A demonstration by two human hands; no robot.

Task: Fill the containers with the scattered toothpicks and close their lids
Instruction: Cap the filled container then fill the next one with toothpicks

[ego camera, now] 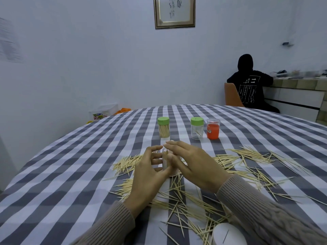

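My left hand curls its fingers round a small clear container that stands upright on the checked tablecloth. My right hand lies over the container's top with its fingers stretched out and its thumb against the container's side. The hands hide most of the container. Scattered toothpicks lie around and in front of both hands. A white lid lies at the near right edge. Further back stand a green-lidded container full of toothpicks, a green-lidded, nearly empty container and a red container with a clear lid.
The round table's left half shows only the bare cloth. A person in black sits on an orange chair behind the table at the right. A plastic box stands on the floor beyond the far left edge.
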